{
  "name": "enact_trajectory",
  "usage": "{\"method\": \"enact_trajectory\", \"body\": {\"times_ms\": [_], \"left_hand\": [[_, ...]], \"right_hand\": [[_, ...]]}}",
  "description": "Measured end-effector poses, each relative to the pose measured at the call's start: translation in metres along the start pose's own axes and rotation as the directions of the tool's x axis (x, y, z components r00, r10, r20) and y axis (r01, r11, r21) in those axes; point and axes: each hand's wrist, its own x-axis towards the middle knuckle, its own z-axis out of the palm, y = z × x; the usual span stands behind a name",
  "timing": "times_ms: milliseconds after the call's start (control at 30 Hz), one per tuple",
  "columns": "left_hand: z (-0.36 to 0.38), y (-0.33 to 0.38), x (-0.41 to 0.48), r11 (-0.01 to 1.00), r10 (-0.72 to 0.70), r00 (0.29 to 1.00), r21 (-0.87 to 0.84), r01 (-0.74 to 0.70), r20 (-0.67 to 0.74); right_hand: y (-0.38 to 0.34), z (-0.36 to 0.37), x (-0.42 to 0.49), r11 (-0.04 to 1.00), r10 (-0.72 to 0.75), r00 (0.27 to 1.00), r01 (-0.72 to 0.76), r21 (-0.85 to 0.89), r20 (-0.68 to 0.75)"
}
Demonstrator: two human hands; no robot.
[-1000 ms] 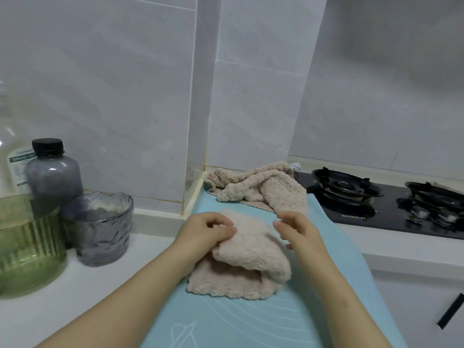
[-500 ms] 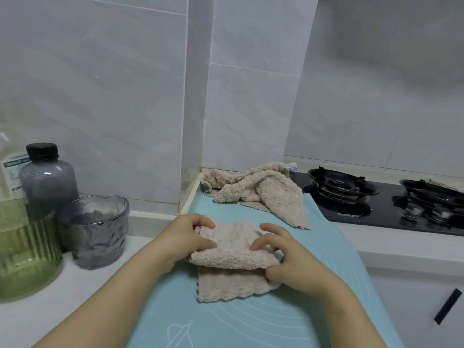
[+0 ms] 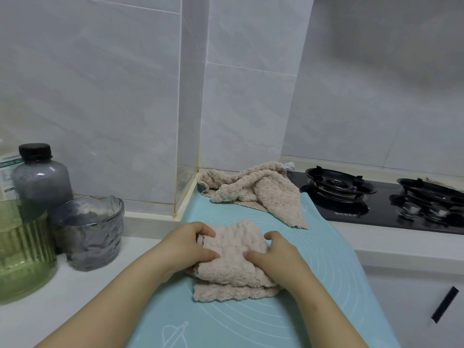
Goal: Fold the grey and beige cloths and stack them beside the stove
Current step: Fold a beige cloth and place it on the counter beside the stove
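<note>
A beige cloth (image 3: 232, 266), folded into a thick wad, lies on the light blue mat (image 3: 251, 322). My left hand (image 3: 188, 247) grips its left edge, thumb on top and fingers curled round the far corner. My right hand (image 3: 276, 257) holds its right side, thumb pressing the top layer. A second beige cloth (image 3: 258, 190) lies crumpled at the mat's far end, next to the black stove (image 3: 381, 199). No grey cloth is visible.
On the white counter to the left stand a grey glass cup (image 3: 91, 232), a green ribbed glass jar (image 3: 22, 252) and a dark-capped bottle (image 3: 40, 177). A tiled wall corner rises behind the mat. A cabinet front with a black handle (image 3: 444, 307) is at lower right.
The cloth's upper layer has been drawn toward me over the lower one, making a thicker, narrower wad. Both hands moved closer together onto its sides.
</note>
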Motion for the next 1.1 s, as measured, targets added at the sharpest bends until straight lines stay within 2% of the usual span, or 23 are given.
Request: {"method": "enact_trajectory", "body": {"times_ms": [67,167,233,267,300,400,500,600,700,767,833,867,933,1000,1067,1100], "left_hand": [[0.0,0.0,0.001,1.0,0.019,1.0,-0.004,-0.019,-0.025],[0.001,0.003,0.004,0.994,0.067,0.994,-0.08,-0.073,-0.082],[0.003,0.005,0.006,0.986,0.064,0.993,-0.149,-0.079,-0.099],[0.005,0.006,0.006,0.986,0.059,0.994,-0.149,-0.072,-0.094],[0.006,0.006,0.007,0.992,0.052,0.995,-0.113,-0.061,-0.079],[0.006,0.003,0.01,0.991,0.056,0.998,0.12,-0.052,-0.033],[0.005,0.003,0.008,0.982,0.066,0.997,0.178,-0.058,-0.039],[0.005,0.001,0.007,0.957,0.08,0.996,0.278,-0.086,0.031],[0.006,0.002,0.006,0.955,0.111,0.993,0.274,-0.114,0.027],[0.009,0.003,0.008,0.95,0.206,0.973,0.258,-0.174,-0.105],[0.015,0.004,0.011,0.926,0.353,0.913,0.216,-0.31,-0.203],[0.019,0.004,0.012,0.898,0.413,0.892,0.244,-0.366,-0.181],[0.028,-0.001,0.018,0.811,0.447,0.895,0.426,-0.401,-0.009],[0.032,-0.005,0.019,0.686,0.284,0.947,0.658,-0.312,0.153],[0.032,-0.007,0.015,0.606,0.114,0.975,0.764,-0.222,0.192],[0.032,-0.006,0.012,0.587,0.073,0.979,0.785,-0.197,0.191]], "right_hand": [[0.0,0.0,0.001,0.969,-0.027,1.0,0.025,0.247,0.008],[-0.002,-0.001,0.004,0.758,-0.032,0.999,0.037,0.651,-0.019],[-0.001,-0.001,0.006,0.656,-0.022,0.998,0.054,0.753,-0.053],[-0.001,-0.001,0.007,0.639,-0.007,0.998,0.051,0.767,-0.06],[0.001,0.0,0.008,0.658,0.013,0.998,0.039,0.752,-0.063],[0.007,0.0,0.011,0.808,0.064,0.994,-0.001,0.59,-0.086],[0.009,-0.002,0.013,0.884,0.043,0.992,0.015,0.466,-0.114],[0.01,-0.007,0.011,0.951,0.013,0.997,0.013,0.309,-0.081],[0.015,-0.01,0.011,0.987,-0.014,0.998,0.024,0.158,-0.064],[0.016,-0.011,0.011,0.985,-0.097,0.966,0.128,0.119,-0.238],[0.013,-0.009,0.012,0.947,-0.245,0.884,0.306,0.095,-0.398],[0.009,-0.007,0.013,0.933,-0.318,0.865,0.359,0.036,-0.388],[0.006,0.003,0.02,0.919,-0.391,0.898,0.371,-0.129,-0.201],[0.008,0.011,0.026,0.912,-0.341,0.94,0.335,-0.236,0.016],[0.011,0.013,0.029,0.923,-0.295,0.948,0.315,-0.223,0.119],[0.013,0.012,0.029,0.932,-0.282,0.949,0.306,-0.194,0.143]]}}
